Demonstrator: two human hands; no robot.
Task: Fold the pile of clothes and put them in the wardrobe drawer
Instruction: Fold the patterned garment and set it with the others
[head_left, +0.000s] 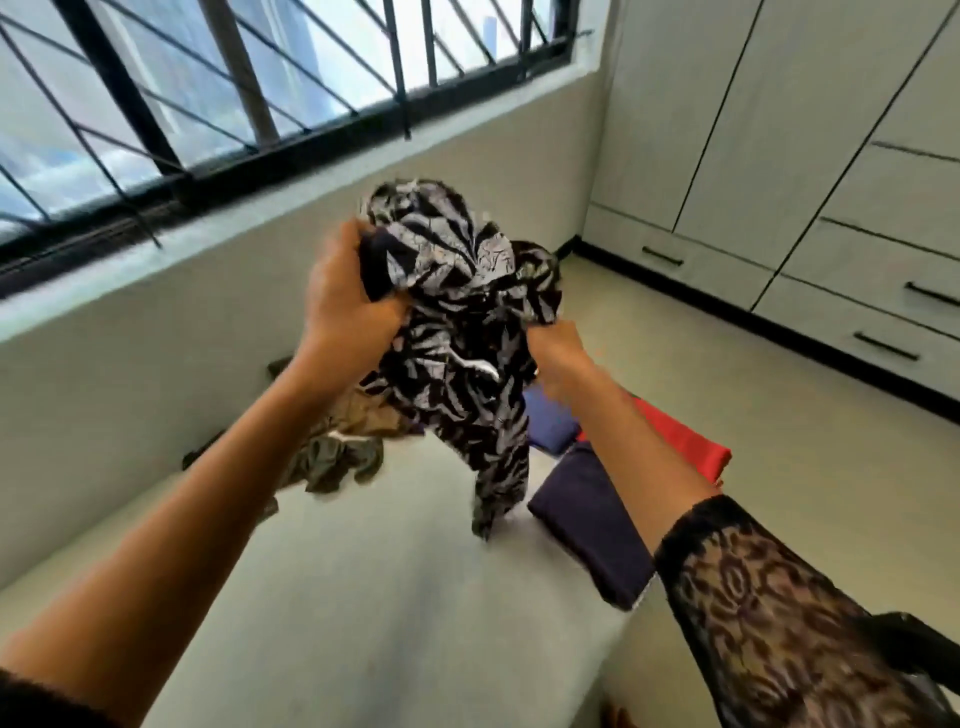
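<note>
Approx. halfway: left hand (348, 296) & right hand (556, 351) clench crumpled black-and-white leaf-print garment (467, 364); folded navy cloth (587, 525), folded red cloth (691, 447) below-right of grip; olive clothes (337, 457) below-left, unfolded.

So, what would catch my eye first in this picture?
The black-and-white patterned garment, bunched in mid-air at the centre, gripped by the left hand and right hand. To its right, folded navy cloth and folded red cloth lie on the pale surface; a crumpled olive heap sits to the left.
</note>
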